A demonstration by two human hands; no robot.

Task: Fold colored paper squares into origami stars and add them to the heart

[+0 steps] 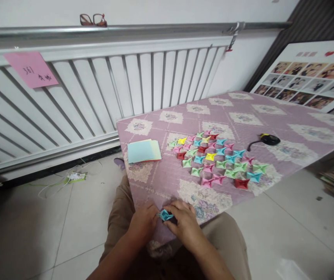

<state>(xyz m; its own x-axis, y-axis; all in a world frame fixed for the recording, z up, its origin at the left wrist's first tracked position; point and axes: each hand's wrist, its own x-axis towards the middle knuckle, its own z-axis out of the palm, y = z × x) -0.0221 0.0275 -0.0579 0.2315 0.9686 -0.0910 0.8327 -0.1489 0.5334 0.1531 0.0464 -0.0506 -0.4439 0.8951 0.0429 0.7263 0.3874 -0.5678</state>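
A small blue folded paper piece point(166, 215) is between my two hands at the near corner of the table. My left hand point(144, 219) pinches its left tip. My right hand point(183, 218) curls round its right side, with thumb and forefinger on it. Beyond my hands, several folded paper boats point(210, 156) in green, pink, red, yellow and blue stand in rows on the purple flowered cloth point(167, 179). A stack of square paper point(140, 151), light blue on top, lies at the table's left edge.
A black coiled object point(270, 139) lies right of the boats. Behind the table stand a white radiator point(161, 77) and a photo board point(313, 77). Glasses point(93, 20) rest on the pipe. A power strip point(76, 177) with cables lies on the floor at left.
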